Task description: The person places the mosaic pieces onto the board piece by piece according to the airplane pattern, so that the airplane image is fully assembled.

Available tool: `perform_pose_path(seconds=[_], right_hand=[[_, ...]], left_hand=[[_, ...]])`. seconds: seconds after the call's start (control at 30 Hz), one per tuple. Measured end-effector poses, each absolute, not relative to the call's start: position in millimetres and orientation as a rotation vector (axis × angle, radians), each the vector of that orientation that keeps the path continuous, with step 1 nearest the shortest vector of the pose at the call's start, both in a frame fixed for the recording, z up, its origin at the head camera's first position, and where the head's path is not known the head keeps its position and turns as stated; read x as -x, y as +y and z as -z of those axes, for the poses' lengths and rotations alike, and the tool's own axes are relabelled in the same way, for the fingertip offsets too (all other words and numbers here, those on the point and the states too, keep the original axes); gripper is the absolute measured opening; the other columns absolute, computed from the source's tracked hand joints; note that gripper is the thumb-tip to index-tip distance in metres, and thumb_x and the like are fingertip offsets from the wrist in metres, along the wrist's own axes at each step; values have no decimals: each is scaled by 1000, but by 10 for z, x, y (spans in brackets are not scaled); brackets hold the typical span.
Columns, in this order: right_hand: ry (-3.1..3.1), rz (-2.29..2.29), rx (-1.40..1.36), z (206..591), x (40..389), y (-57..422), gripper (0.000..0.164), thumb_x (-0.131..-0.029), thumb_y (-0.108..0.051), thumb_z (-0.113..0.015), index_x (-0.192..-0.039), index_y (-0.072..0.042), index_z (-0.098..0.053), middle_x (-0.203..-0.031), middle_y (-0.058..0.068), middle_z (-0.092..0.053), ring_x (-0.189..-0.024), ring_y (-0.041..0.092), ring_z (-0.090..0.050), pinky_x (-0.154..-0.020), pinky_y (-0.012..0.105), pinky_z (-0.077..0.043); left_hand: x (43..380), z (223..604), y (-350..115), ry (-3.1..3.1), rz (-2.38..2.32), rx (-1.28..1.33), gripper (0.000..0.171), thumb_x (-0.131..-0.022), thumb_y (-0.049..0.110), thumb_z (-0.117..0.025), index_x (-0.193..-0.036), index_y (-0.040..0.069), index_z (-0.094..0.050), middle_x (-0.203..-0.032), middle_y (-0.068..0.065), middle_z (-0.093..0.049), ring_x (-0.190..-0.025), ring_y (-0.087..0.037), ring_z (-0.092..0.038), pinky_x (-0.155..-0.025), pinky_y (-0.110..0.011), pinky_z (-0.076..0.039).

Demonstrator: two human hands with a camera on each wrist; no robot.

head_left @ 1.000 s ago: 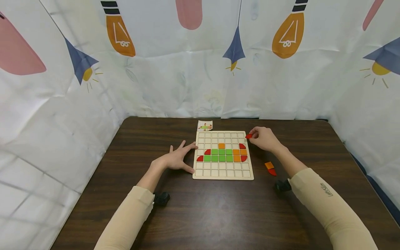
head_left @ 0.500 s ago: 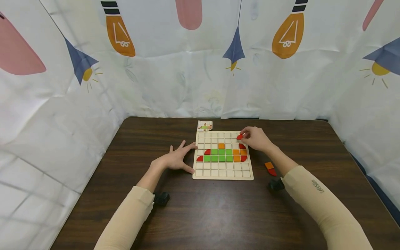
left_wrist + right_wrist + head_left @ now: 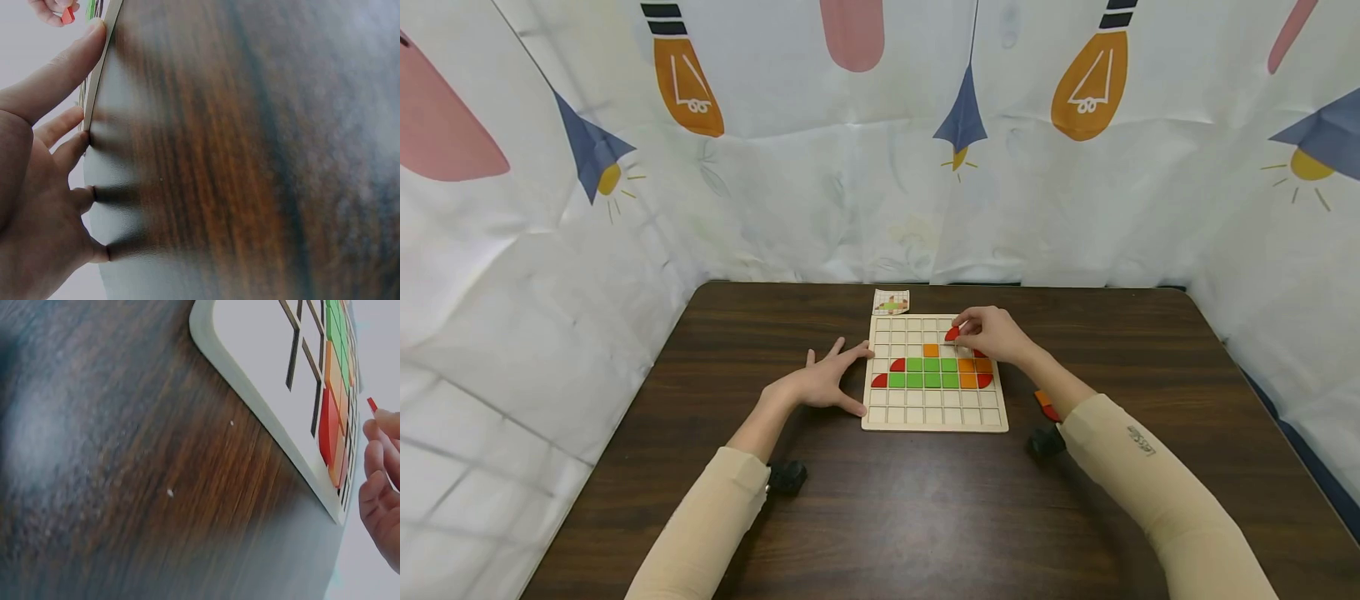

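Observation:
A pale wooden grid board (image 3: 925,418) lies on the table, with green (image 3: 932,380), orange and red tiles filling some of its cells. My right hand (image 3: 996,335) pinches a red quarter-round tile (image 3: 952,334) over the board's upper right part, just right of the single orange tile (image 3: 931,350). In the right wrist view that red tile (image 3: 372,405) sticks out past the fingertips, above the board. My left hand (image 3: 820,383) is spread at the board's left edge, thumb and index finger touching it. The left wrist view shows the other fingertips (image 3: 100,250) resting on the tabletop.
A small pattern card (image 3: 891,302) lies behind the board's upper left corner. Right of the board, an orange tile (image 3: 1041,398) and a red tile (image 3: 1051,412) lie on the dark wooden table (image 3: 910,517), partly covered by my right forearm. A patterned white curtain (image 3: 850,208) hangs behind.
My right hand has carried the red tile leftward, from beside the board's upper right edge to over its grid. The left hand has stayed at the left edge.

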State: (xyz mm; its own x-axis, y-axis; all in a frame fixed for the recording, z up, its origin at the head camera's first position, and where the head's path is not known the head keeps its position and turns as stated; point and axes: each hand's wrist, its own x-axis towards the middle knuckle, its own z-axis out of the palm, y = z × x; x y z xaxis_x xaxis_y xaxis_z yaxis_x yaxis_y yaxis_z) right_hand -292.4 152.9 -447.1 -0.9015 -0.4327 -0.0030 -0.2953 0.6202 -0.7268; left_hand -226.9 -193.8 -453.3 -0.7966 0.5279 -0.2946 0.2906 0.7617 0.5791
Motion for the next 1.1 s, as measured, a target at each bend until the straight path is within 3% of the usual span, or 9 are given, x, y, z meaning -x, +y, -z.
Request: perform_pose_path(seconds=[0.23,0.5,1.1], right_hand=[[2634,1155,633,4490,2928,1452,27,-94,-12,-76,-118,0,-71,-97,8,-70,-84,23,-63,-66,33,-53],[2645,1165,640,4513,2938,1340,26,-94,-10,-76,-117,1,-72,-97,9,-70,-88,24,-63,-78,36,-53],[2667,1136,628,4538,2951,1136,24,-94,-8,-75,-116,1,-71,-95,8,-68,-82,23,-62,-75,34,-51]], left_hand=[[2267,4533,-1938,2508,-727,-614,102,-82,43,-87,-162,19,-30,-172,-5,-7,-155,-35,11,-111,-74,13],[2270,4540,-1941,2509,-728,-614,101,-82,44,-87,-162,19,-30,-172,-5,-7,-155,-35,11,-111,-74,13],[2272,4536,-1930,2519,-724,-614,102,-82,44,-88,-162,19,-31,-172,-5,-8,-155,-36,10,-111,-74,13]])
